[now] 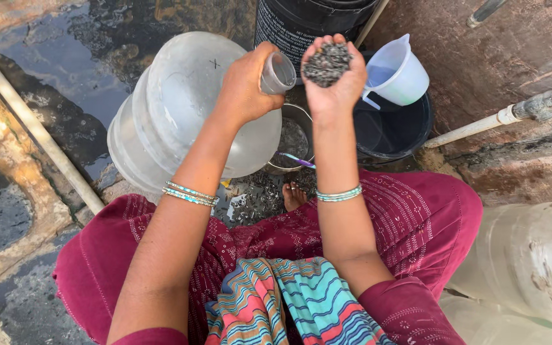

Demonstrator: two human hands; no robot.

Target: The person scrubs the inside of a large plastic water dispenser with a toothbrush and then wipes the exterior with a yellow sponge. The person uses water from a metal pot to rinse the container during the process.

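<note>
Wet floor (46, 70), jug (180, 108), mug (397, 73).

Black drum (308, 22) top centre, behind raised hands: white printed label block on curved side wall, text lines only, partly cut by frame edge. Large clear water jug (180, 108) left: small dark cross mark near shoulder. No signs, screens.

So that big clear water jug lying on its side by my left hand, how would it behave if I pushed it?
The water jug looks empty, so it is probably light for its size. It is round and lies on its side, so a push would likely roll it. The ground around it is wet, so it may also slide.
</note>
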